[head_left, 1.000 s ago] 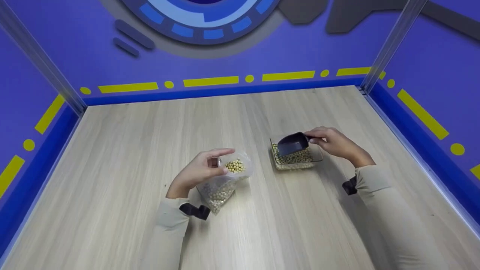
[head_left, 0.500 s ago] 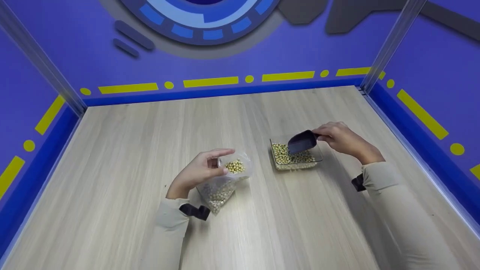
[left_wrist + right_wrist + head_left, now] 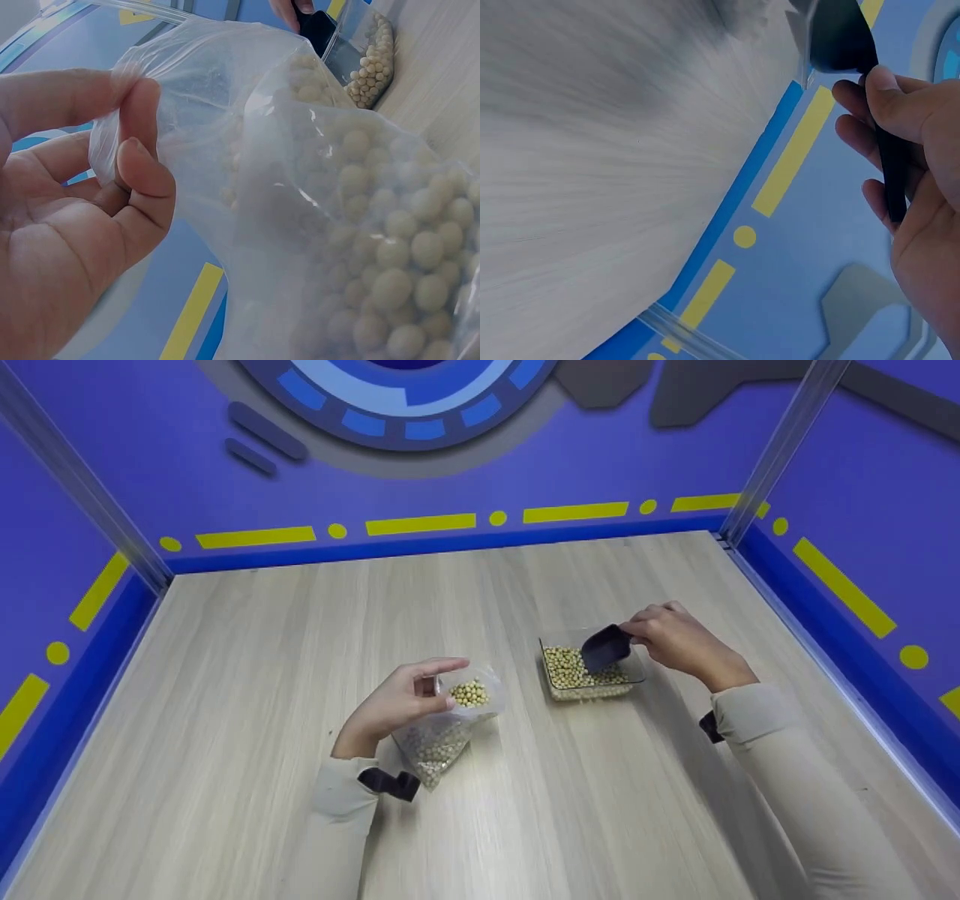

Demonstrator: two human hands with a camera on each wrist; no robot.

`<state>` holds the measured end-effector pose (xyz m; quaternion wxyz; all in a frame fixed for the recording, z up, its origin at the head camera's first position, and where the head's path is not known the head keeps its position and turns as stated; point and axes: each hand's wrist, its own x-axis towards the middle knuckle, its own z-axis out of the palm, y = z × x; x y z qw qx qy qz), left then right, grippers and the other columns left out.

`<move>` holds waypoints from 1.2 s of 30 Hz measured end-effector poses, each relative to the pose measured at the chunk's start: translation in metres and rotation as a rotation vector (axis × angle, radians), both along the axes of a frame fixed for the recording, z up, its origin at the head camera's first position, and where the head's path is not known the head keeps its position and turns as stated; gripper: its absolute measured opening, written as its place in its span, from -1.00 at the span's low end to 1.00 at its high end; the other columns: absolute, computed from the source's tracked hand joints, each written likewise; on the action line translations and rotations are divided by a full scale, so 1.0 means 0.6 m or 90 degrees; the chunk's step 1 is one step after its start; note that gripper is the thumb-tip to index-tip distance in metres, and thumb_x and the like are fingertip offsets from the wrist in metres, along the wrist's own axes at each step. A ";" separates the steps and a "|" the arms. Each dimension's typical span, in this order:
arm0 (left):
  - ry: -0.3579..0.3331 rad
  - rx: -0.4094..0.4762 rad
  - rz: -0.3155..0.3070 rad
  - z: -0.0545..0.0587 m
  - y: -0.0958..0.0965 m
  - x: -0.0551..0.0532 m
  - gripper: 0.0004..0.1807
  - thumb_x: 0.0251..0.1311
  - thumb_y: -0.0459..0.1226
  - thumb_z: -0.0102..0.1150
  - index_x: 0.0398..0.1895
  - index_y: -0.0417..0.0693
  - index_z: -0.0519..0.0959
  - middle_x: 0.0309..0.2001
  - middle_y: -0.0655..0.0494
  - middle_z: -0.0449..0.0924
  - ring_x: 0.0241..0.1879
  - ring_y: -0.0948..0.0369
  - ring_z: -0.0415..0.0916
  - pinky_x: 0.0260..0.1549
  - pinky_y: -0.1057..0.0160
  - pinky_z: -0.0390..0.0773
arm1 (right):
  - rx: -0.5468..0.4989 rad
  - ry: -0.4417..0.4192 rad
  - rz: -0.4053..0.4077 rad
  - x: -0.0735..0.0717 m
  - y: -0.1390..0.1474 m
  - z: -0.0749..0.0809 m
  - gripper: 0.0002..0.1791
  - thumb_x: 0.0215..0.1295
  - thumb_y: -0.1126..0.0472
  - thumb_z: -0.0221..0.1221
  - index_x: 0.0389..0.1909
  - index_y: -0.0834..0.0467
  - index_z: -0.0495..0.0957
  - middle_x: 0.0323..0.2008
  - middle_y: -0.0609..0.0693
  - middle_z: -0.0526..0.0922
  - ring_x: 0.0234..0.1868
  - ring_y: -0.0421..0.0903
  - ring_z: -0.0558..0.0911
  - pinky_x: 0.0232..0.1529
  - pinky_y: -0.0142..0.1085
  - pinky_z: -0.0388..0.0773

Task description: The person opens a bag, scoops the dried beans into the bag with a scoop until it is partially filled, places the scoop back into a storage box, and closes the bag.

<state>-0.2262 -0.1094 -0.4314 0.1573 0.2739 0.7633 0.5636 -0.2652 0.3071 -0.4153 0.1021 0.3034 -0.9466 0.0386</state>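
Observation:
A clear plastic bag of round, pale yellow beans stands on the table, its mouth spread so the beans inside show. My left hand pinches the bag's rim; in the left wrist view the thumb and fingers grip the thin film. To the right, a clear rectangular container holds more of the same beans. My right hand grips the handle of a black scoop, whose front edge dips into the beans. In the right wrist view the scoop's handle lies across the curled fingers.
The light wood table is bounded by blue panels at the back and both sides. A metal post rises at the back right corner. A tiny dark speck lies left of the left hand.
The scoop has shifted right within the container and tipped steeper, its front edge lower into the beans. My right hand has moved slightly right and back. The left hand and bag have stayed put.

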 end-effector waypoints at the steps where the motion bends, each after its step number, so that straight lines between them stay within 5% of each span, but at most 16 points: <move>1: 0.000 0.000 0.001 0.000 0.000 0.000 -0.40 0.13 -0.44 0.23 0.30 -0.26 0.39 -0.38 0.15 0.33 -0.52 0.33 0.19 -0.53 0.45 0.29 | 0.005 0.001 -0.002 0.000 -0.002 -0.001 -0.76 0.15 0.45 0.23 -0.14 0.26 0.68 -0.24 0.13 0.71 -0.14 0.10 0.62 -0.03 0.06 0.43; 13: -0.003 0.003 -0.002 -0.001 0.000 0.000 -0.40 0.14 -0.42 0.23 0.30 -0.26 0.38 -0.33 0.04 0.36 -0.52 0.33 0.19 -0.50 0.45 0.32 | 0.014 -0.035 -0.026 -0.002 -0.018 -0.010 -0.77 0.19 0.42 0.21 -0.12 0.29 0.67 -0.26 0.17 0.71 -0.17 0.15 0.64 -0.08 0.12 0.46; 25: -0.004 -0.003 0.001 -0.002 0.000 0.000 -0.40 0.14 -0.42 0.23 0.31 -0.24 0.39 -0.38 0.14 0.35 -0.50 0.31 0.21 -0.47 0.44 0.34 | -0.067 -0.034 0.015 -0.004 -0.015 -0.027 -0.73 0.17 0.48 0.20 -0.10 0.32 0.67 -0.26 0.21 0.72 -0.22 0.15 0.66 -0.15 -0.01 0.58; 36: -0.010 -0.001 0.002 -0.003 0.001 -0.001 -0.40 0.14 -0.43 0.22 0.30 -0.25 0.39 -0.34 0.07 0.38 -0.47 0.31 0.24 -0.44 0.44 0.36 | -0.091 -0.061 0.026 -0.011 -0.023 -0.038 -0.72 0.17 0.49 0.19 -0.08 0.34 0.66 -0.25 0.21 0.72 -0.18 0.15 0.66 -0.06 0.07 0.54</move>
